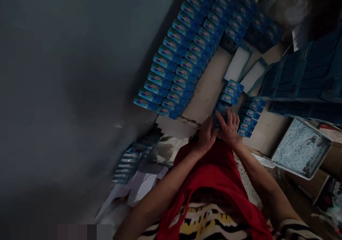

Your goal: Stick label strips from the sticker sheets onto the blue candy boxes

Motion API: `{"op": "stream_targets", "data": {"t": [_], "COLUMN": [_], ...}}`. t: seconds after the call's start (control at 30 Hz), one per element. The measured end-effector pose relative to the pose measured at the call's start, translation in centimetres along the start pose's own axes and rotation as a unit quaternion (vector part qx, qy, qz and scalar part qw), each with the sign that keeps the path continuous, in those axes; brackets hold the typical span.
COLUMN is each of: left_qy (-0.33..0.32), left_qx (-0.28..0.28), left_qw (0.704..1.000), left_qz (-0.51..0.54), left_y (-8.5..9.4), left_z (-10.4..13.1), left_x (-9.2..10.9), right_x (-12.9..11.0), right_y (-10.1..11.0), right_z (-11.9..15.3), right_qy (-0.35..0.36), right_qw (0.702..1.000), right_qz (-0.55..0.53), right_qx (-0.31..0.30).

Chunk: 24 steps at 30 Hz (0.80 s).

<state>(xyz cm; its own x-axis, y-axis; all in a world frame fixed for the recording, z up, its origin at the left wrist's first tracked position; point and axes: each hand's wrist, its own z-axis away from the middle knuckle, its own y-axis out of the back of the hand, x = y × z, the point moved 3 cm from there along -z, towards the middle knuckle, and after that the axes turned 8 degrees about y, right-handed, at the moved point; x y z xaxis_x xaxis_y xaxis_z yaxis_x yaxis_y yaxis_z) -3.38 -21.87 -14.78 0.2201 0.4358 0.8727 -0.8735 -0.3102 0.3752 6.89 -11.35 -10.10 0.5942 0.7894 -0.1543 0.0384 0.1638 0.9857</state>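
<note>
My left hand presses against the left side of a dark blue pack at the near edge of the table. From the right, my right hand curls its fingers over the same pack, with the thumb toward the left hand. Directly beyond them stands a short row of small blue packs with printed tops. Another row of blue packs lies just right of my right hand. My fingers cover much of the held pack, and the dim light hides its details.
Long rows of blue packs line the table along the wall. Two white-faced boxes lie beyond my hands. Large blue cartons are stacked at right, above a tray of pale bluish pieces. More packs sit lower left.
</note>
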Motion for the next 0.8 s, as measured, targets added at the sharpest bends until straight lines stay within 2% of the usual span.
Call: {"op": "stream_targets", "data": {"t": [0.2,0.37,0.43,0.5,0.57,0.67,0.73,0.8], "left_qy": [-0.01,0.024,0.063,0.111,0.151,0.171,0.153,0.102], "left_qx": [0.047,0.063,0.045,0.02,0.004,0.002,0.001,-0.001], "left_qw": [0.997,0.998,0.996,0.99,0.981,0.975,0.982,0.992], "left_qz": [-0.053,-0.006,0.038,0.081,0.118,0.139,0.115,0.073], "left_y": [0.0,-0.3,0.1,0.9,1.8,3.1,3.5,3.3], "left_z": [-2.6,-4.3,-4.3,-4.2,-4.5,-6.8,-9.5,-12.9], "left_x": [0.2,0.4,0.1,-0.3,-0.2,1.3,3.2,5.5], "right_x": [1.3,2.1,2.5,3.9,6.7,12.4,15.6,17.4], "right_y": [0.5,0.3,1.5,3.7,6.4,8.9,8.6,7.1], "right_z": [-2.7,-3.5,-3.8,-5.5,-9.3,-19.1,-26.5,-32.6], "right_qy": [0.054,0.043,0.051,0.05,0.033,-0.023,-0.055,-0.049], "right_qw": [0.997,0.995,0.993,0.993,0.995,0.991,0.988,0.993], "right_qz": [-0.014,-0.022,-0.038,-0.064,-0.088,-0.109,-0.106,-0.086], "right_qx": [-0.062,-0.092,-0.103,-0.087,-0.032,0.079,0.101,0.058]}}
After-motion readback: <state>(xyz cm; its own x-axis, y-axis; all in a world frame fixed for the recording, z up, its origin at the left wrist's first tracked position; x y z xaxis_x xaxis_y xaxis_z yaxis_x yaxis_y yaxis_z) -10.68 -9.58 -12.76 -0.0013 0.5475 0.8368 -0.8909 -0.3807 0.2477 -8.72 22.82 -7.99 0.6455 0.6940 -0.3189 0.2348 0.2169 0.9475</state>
